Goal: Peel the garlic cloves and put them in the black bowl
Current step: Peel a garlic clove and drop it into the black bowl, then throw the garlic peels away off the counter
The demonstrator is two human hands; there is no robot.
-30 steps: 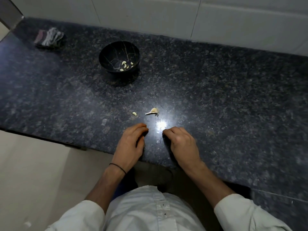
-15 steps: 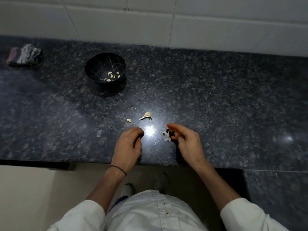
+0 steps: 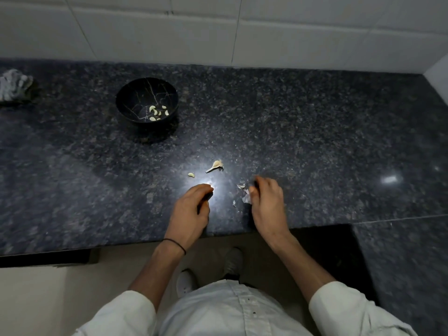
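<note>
The black bowl [image 3: 126, 100] stands at the back left of the dark granite counter [image 3: 315, 132], with several peeled garlic cloves [image 3: 156, 113] inside. One small peeled clove [image 3: 191, 175] lies loose on the counter, and a dry garlic stem piece [image 3: 215, 165] lies just right of it. My left hand [image 3: 191, 212] rests near the front edge with its fingers curled under; whatever is inside them is hidden. My right hand [image 3: 266, 204] is blurred, its fingers loosely curled and a gap between thumb and forefinger. Papery skin flakes [image 3: 244, 195] lie at its fingertips.
A crumpled grey cloth [image 3: 14, 84] sits at the far left of the counter. White wall tiles [image 3: 218, 30] run along the back. The counter's front edge [image 3: 121, 247] is just under my wrists, with the floor and my shoes below.
My hands have drawn apart: the right hand moved right, and skin flakes now lie on the counter beside it. The left hand has hardly moved. The view shifted so the bowl sits lower.
</note>
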